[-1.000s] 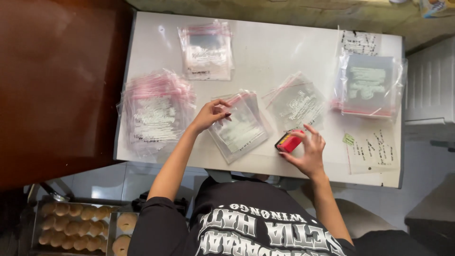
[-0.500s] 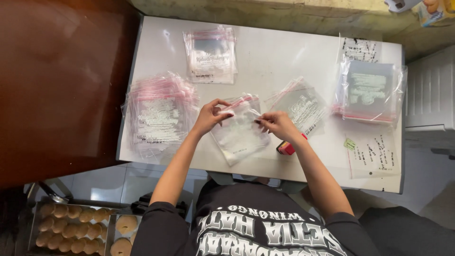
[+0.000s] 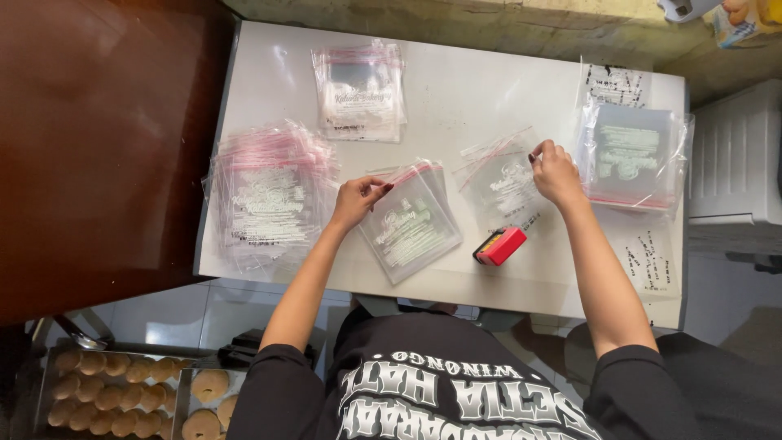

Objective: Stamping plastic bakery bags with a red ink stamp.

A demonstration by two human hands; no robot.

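On the white table [image 3: 456, 90], the left hand [image 3: 356, 202] pinches the top corner of the middle stack of clear bags [image 3: 410, 222]. The right hand [image 3: 556, 173], fingers curled, seems to grip one loose bag [image 3: 501, 175] just beside it. Best hold the stack flat while the loose bag slides clear of the red stamp [image 3: 500, 245].

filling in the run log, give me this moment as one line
left hand: on middle bag stack | right hand: pinching loose bag | red stamp: lying on table, untouched
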